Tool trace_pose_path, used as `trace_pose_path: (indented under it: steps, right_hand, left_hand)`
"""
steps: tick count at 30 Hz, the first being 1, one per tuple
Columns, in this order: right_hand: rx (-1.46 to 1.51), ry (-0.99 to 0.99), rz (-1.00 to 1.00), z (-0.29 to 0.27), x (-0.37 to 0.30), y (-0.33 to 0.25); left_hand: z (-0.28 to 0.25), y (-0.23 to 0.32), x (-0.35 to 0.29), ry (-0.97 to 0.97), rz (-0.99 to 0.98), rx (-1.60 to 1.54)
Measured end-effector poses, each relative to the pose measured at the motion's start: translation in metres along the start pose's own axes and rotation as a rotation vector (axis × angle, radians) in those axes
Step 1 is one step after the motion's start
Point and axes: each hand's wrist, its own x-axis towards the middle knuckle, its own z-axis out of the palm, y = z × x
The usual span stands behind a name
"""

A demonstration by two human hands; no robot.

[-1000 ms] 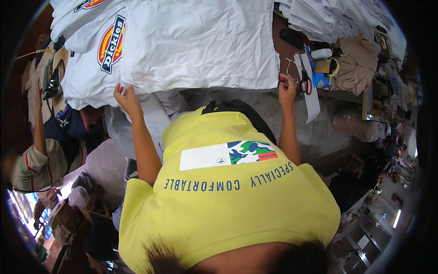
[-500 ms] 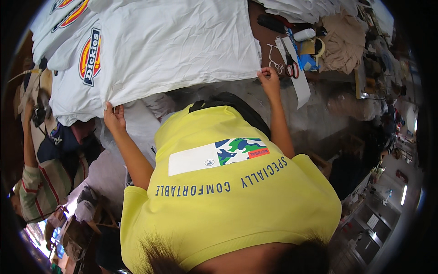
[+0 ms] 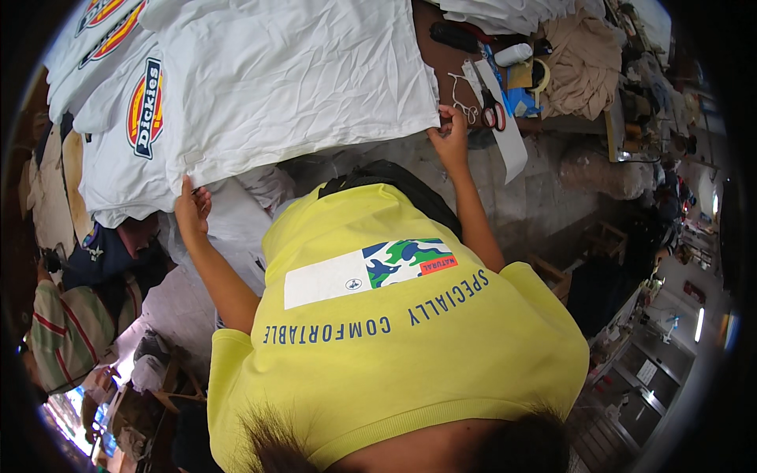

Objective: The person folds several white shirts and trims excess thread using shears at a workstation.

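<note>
A white T-shirt lies spread over the table, wrinkled, with its hem toward me. My left hand is at the hem's left end, its fingers closed on the cloth edge below a small white label. At the other end of the hem, my right hand pinches the corner between thumb and fingers. More white shirts with a red, yellow and dark blue printed badge lie to the left, partly under this one.
Right of the shirt on the brown table are scissors, a white paper strip, a tape roll and crumpled beige cloth. A co-worker in a striped sleeve is at the left. Plastic-wrapped bundles stand beyond the table edge.
Both hands still hold the hem; the right hand appears slightly further left. The whole view has shifted a little. The co-worker's raised forearm at left has dropped down.
</note>
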Motion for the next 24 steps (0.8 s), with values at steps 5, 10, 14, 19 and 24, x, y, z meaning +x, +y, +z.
trace_pose_path:
  steps: [5, 10, 14, 19, 24]
  right_hand:
    - [-0.074, 0.006, 0.037, 0.008, 0.007, -0.008]
    - [-0.239, 0.095, -0.139, 0.018, 0.01, -0.012]
    - [-0.275, 0.007, -0.165, 0.012, 0.014, -0.02]
    - [-0.384, 0.055, -0.301, 0.007, 0.01, -0.032]
    - [-0.249, -0.165, -0.421, 0.005, 0.005, -0.062]
  left_hand:
    - [0.037, -0.025, -0.014, -0.3, -0.211, 0.015]
    - [0.125, -0.04, -0.056, -0.68, -0.387, 0.058]
    - [0.156, -0.048, -0.062, -0.737, -0.414, 0.02]
    - [0.149, -0.018, -0.073, -0.715, -0.278, 0.279]
    - [0.131, 0.075, -0.067, -0.527, 0.244, 0.528]
